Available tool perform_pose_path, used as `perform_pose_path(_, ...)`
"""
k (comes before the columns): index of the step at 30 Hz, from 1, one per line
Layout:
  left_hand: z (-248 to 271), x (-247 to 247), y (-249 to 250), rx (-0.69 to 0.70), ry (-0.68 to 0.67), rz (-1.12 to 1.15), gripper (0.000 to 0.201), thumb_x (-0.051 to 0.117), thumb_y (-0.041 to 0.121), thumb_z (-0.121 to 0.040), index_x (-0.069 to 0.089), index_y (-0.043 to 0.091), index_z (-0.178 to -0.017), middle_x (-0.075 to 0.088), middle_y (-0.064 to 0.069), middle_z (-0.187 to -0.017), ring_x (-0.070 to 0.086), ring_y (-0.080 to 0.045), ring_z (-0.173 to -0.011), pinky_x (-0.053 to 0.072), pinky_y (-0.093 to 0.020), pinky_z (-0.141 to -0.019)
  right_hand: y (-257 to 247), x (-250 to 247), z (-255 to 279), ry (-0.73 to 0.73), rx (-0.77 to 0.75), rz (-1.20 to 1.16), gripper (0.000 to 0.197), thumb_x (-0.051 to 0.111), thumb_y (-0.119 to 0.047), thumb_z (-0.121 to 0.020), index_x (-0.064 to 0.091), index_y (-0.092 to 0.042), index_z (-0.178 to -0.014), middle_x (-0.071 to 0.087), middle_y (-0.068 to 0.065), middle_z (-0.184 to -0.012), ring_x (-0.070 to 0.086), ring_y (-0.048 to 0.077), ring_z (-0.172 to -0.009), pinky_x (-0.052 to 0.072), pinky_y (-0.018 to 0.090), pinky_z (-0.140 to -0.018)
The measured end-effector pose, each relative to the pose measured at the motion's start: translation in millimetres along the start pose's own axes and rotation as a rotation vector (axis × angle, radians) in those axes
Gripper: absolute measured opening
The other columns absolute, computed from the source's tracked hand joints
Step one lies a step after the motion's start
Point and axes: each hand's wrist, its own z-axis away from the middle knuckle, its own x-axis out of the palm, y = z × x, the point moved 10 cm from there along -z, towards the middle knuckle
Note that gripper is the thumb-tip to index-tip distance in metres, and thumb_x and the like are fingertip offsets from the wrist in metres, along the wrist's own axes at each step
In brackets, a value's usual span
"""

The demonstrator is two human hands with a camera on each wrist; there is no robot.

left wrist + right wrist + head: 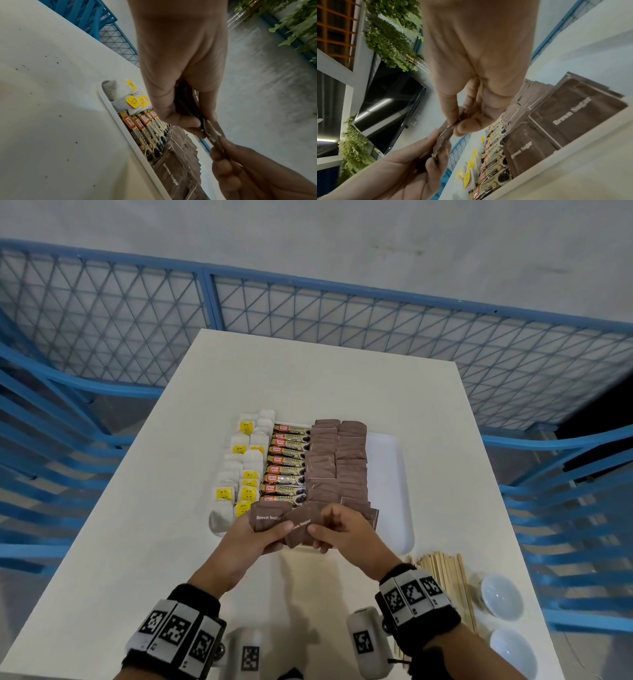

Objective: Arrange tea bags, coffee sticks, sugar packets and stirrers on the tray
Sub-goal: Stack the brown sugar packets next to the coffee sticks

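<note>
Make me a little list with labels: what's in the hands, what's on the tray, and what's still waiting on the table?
left hand: holds a small stack of brown sugar packets
right hand: pinches one packet from that stack
tray: white, on the table
tray, left column: tea bags with yellow tags
tray, middle column: coffee sticks
tray, next columns: sugar packets, two overlapping rows
tray, right side: bare
stirrers: wooden, on the table beside the tray
bowls: two white ones, near right corner
</note>
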Motion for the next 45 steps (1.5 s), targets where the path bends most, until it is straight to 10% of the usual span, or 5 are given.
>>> perform_pose_path(12,-6,-17,-14,-0.025,0.059,0.089,0.020,0.054,-0.001,-0.090,0.062,0.010,-0.106,0.069,-0.004,-0.075,0.065,-0.008,-0.065,0.053,-0.019,-0.060,32,-42,-7,0.317,0.030,0.594,0.015,0.070,-0.020,-0.080,0.056,-0.022,-0.074,0.049,-0.002,-0.080,0.045,0.017,-0.080,0.034,0.015,-0.067)
perform_pose_path(21,-3,-10,-12,-0.054,0.003,0.093,0.016,0.046,-0.005,-0.092,0.060,0.004,-0.091,0.060,-0.013,-0.085,0.059,-0.017,-0.077,0.053,-0.021,-0.064,33,-32,-3,0.340,-0.021,0.957,0.032,0.066,-0.032,-0.081,0.060,-0.013,-0.106,0.051,0.005,-0.108,0.042,0.023,-0.106,0.037,0.027,-0.094)
perform_pose_path(30,3,8,-8,-0.049,-0.083,0.126,0.034,0.042,-0.011,-0.092,0.062,0.012,-0.104,0.073,-0.003,-0.088,0.070,-0.014,-0.080,0.058,-0.025,-0.074,-3,-15,5,0.402,-0.273,0.680,0.031,0.062,-0.030,-0.087,0.054,-0.013,-0.112,0.045,-0.002,-0.102,0.042,0.014,-0.094,0.035,0.021,-0.083)
perform_pose_path(37,3,17,-6,-0.019,-0.161,-0.068,0.030,0.058,0.001,-0.088,0.061,0.016,-0.114,0.072,-0.004,-0.095,0.069,-0.012,-0.083,0.055,-0.023,-0.070,-1,5,-3,0.146,-0.097,0.166,0.019,0.064,-0.018,-0.087,0.057,-0.022,-0.104,0.063,-0.009,-0.090,0.057,0.002,-0.080,0.046,0.013,-0.075)
perform_pose_path(45,-3,25,-16,-0.071,-0.146,-0.101,0.018,0.046,0.000,-0.095,0.060,0.010,-0.101,0.066,-0.011,-0.101,0.066,-0.021,-0.090,0.057,-0.023,-0.071,8,-30,6,0.229,-0.046,0.082,0.011,0.067,-0.008,-0.083,0.059,-0.016,-0.083,0.065,-0.005,-0.074,0.057,-0.003,-0.060,0.046,0.012,-0.060)
